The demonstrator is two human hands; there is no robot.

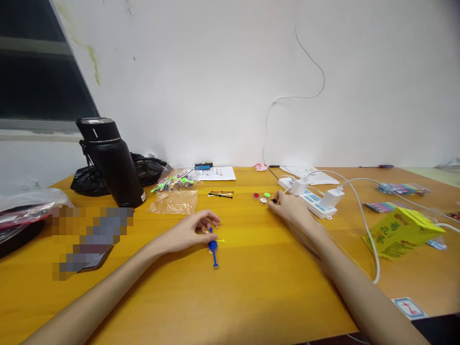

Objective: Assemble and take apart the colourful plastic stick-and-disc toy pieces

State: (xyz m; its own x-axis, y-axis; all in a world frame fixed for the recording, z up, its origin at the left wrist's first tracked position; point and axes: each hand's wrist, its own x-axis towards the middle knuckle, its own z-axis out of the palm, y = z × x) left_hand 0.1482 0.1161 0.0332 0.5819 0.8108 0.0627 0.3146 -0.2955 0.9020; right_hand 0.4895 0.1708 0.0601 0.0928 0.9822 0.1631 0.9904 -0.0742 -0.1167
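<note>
My left hand (194, 232) is curled round a blue plastic arrow (214, 256) with a round blue hub, its thumb lying across the shaft. A yellow arrow-shaped piece (220, 241) sticks out to the right beside that hub. Farther right, my right hand (287, 207) has its fingertips closed at a small black disc (274, 201), which they partly cover. Just left of these fingers lie a red disc (256, 196), a green disc (267, 195) and a white disc (263, 201). Several thin arrow pieces (220, 194) in red, yellow and black lie beyond my left hand.
A white power strip (316, 203) with plugged-in chargers and cables sits beside my right hand. Right of it stands a yellow box (398, 232). On the left are a black bottle (115, 165), a blurred phone (97, 244) and bags of parts (176, 179).
</note>
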